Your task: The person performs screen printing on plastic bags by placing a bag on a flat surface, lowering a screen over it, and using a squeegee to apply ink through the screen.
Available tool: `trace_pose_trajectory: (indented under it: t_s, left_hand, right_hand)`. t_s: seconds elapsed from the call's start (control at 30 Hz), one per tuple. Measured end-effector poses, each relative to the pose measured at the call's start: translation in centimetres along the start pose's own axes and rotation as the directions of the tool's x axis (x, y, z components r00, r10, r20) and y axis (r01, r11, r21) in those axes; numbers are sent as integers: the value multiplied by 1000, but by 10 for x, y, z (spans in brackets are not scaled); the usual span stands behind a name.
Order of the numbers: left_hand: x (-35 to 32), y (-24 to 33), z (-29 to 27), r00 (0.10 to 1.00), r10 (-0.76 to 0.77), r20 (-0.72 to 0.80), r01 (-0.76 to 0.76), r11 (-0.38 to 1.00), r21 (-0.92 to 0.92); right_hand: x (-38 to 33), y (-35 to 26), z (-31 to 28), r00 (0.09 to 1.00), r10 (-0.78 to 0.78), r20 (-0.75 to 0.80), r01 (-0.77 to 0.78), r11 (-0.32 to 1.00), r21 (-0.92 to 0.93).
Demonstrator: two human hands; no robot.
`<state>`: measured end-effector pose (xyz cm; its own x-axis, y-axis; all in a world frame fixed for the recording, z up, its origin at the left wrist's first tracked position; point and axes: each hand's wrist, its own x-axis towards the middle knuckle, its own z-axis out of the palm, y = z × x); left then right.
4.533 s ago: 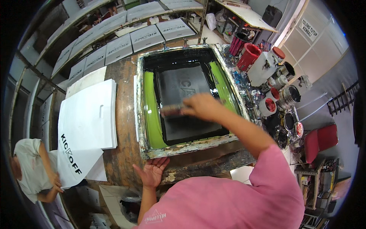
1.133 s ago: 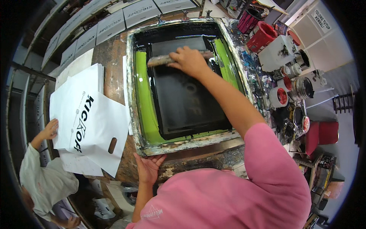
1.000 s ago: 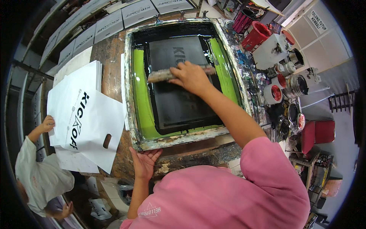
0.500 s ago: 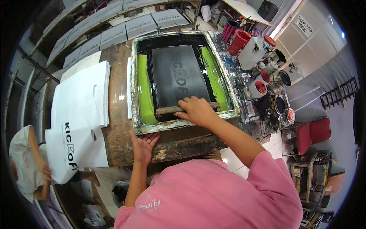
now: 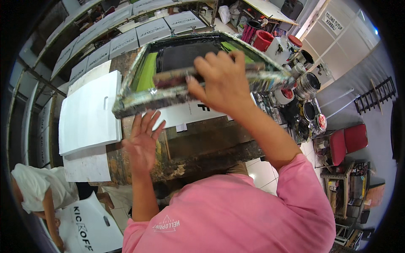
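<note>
The screen-printing frame (image 5: 147, 104) is tilted, its near edge raised off the bench and its far edge at the clamps. Black ink and green strips cover its mesh. My right hand (image 5: 223, 82) grips a wooden squeegee (image 5: 171, 78) above that near edge. Below the frame's near left part, my left hand (image 5: 142, 145) is open, palm up with fingers spread; whether the fingertips touch the frame I cannot tell. Under the frame lies a white bag (image 5: 168, 117) with black print, mostly hidden by the frame and my right arm.
A stack of white bags (image 5: 90, 111) lies left on the bench (image 5: 185, 162). At lower left a co-worker (image 5: 42, 189) handles a printed white bag (image 5: 90, 221). Racks with printed bags (image 5: 154, 31) stand behind. Ink tubs and cans (image 5: 310, 82) crowd the right, near a red chair (image 5: 348, 143).
The frame's near edge has risen from the bench, exposing the printed bag. My right hand lifted with the squeegee; my left hand moved left. The co-worker's printed bag moved down off the stack.
</note>
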<state>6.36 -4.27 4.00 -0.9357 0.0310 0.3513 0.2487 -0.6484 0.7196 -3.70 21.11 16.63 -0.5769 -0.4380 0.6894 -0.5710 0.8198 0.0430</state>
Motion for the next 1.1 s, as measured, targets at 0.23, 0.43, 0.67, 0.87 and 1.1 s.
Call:
trace_pose_trajectory:
  t_s: [0.23, 0.43, 0.67, 0.87, 1.1]
  left_hand:
    - [-12, -80, -51, 951, -103, -292, 158, -648, 745]
    - [-6, -81, -33, 924, -141, -356, 192, -634, 749]
    - [71, -57, -6, 974, 191, -119, 139, -98, 985]
    - [85, -34, -4, 807, 435, -399, 201, 432, 879]
    - [30, 61, -88, 748, 508, -426, 151, 495, 856]
  right_hand:
    - [73, 29, -10, 990, -54, -133, 49, 998, -40]
    - [109, 32, -22, 999, 14, -49, -8, 992, 125]
    - [139, 49, -32, 995, 62, 75, -75, 979, 190]
    - [163, 9, -70, 897, 259, 359, -273, 962, -12]
    - [121, 26, -47, 999, 49, -9, -48, 994, 98]
